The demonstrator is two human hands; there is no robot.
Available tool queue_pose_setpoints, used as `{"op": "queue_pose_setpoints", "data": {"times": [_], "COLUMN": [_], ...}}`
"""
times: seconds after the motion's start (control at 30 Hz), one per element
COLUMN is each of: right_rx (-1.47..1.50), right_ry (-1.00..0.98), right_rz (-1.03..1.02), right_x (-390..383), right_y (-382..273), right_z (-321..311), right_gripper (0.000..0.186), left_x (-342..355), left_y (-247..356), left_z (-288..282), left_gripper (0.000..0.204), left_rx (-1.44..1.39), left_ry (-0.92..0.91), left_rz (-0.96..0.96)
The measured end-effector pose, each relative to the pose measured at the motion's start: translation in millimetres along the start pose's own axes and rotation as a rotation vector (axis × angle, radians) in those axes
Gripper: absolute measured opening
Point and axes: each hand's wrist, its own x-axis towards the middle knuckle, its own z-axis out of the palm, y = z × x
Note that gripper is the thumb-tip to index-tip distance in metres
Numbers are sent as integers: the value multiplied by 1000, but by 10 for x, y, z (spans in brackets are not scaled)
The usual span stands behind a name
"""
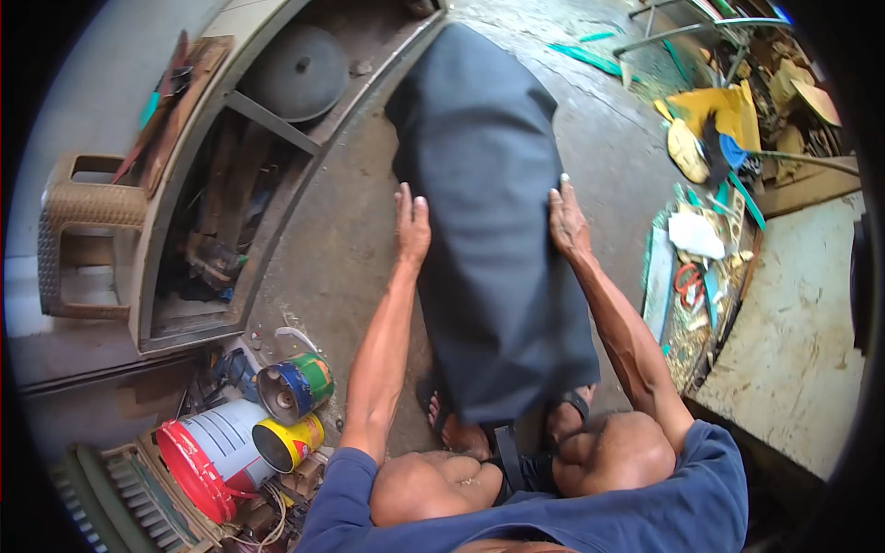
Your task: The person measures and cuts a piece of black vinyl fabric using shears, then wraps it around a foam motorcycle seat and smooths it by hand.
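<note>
A long object draped in smooth dark grey sheet material [489,212], perhaps vinyl or leatherette, stretches away from between my feet. What lies under the cover is hidden. On its left edge rests my left hand [412,224], fingers straight and held upward along the side. My right hand [568,219] lies against the opposite edge at about the same distance, its fingers also stretched out. Neither hand grasps anything. Shallow creases run across the material's surface, and its near end hangs between my sandalled feet [461,437].
At left stand an open cabinet frame [277,120] with a round grey lid [297,74], and a brown plastic stool [88,235]. Paint cans [288,444] and a white-red bucket [217,452] lie near my left knee. Scraps, red-handled scissors [687,279] and a board [793,323] are at right.
</note>
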Motion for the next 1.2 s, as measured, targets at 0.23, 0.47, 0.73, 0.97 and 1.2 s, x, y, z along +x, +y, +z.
{"op": "queue_pose_setpoints", "data": {"times": [0.23, 0.47, 0.73, 0.97, 1.2], "right_rx": [163, 29, 76, 22, 7], "right_ry": [-191, -323, -237, -264, -445], "right_rz": [216, 214, 170, 115, 56], "right_x": [-433, -379, -1031, -1034, -1363], "right_y": [410, -153, 298, 286, 228], "right_z": [-219, -132, -290, -256, -185], "right_gripper": [84, 79, 74, 70, 71], "left_x": [-1119, -1009, -2092, -2059, -2018], "left_y": [-159, -165, 498, -1, 66], "left_z": [302, 11, 229, 394, 110], "left_gripper": [74, 72, 87, 82, 66], "left_rx": [-123, 123, 767, 978, 1002], "left_ry": [-91, -53, -535, -97, -54], "left_rz": [-131, 58, 630, 923, 1001]}}
